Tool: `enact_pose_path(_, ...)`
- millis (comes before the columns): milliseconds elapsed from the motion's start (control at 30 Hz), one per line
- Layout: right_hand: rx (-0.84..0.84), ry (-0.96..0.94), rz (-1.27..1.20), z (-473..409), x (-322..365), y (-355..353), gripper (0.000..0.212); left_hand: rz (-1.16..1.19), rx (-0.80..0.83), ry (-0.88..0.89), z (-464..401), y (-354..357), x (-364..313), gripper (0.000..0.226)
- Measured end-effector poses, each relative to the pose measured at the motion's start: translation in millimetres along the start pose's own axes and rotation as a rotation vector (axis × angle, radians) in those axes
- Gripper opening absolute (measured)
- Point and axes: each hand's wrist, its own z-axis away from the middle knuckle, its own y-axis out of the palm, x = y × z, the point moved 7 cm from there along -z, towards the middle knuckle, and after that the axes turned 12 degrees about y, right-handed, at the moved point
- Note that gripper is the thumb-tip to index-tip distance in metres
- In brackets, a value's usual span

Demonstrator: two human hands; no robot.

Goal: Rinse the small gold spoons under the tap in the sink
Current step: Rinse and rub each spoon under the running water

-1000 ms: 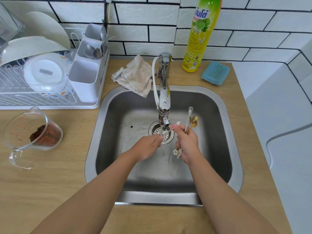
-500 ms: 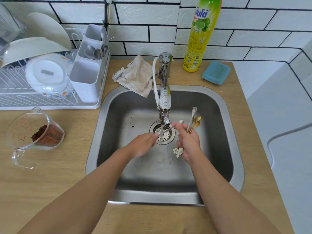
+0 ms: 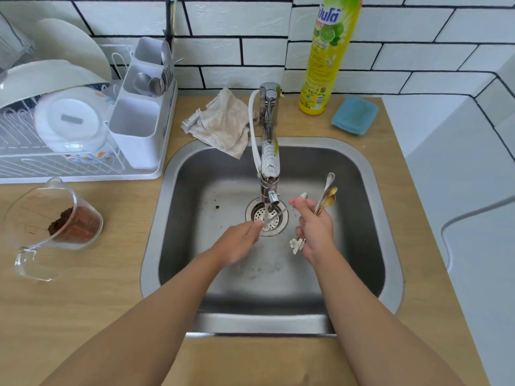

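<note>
Several small gold metal spoons (image 3: 326, 200), bowls up, we keep bunched in our closed right hand (image 3: 316, 232) beside the chrome tap (image 3: 269, 151); one slim spoon (image 3: 274, 215), pinched by our left hand (image 3: 241, 240), crosses the stream above the steel sink's (image 3: 370, 174) drain for rinsing.

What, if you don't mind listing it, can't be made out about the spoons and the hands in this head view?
- Spoon count: the gold spoons overlap in the right hand, which hides their middles.
- What the left hand holds under the tap: a thin blurred handle only.
- Whether they are clean: too small to tell.
</note>
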Motion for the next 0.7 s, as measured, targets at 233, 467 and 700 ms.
enact_pose_path(233, 0.046, 0.023, -0.003, 1, -3, 3, 0.014, -0.021, -0.073, 0.21, -31, 1, -71, 0.043)
enact_pose_path(467, -0.134, -0.017, -0.248, -4, 11, -27, 0.011, -0.047, -0.009, -0.061, 4, -6, 15, 0.047)
enact_pose_path(700, -0.117, 0.045, -0.316, -6, 4, -26, 0.007, -0.069, -0.297, -0.03, -7, -15, 2, 0.032)
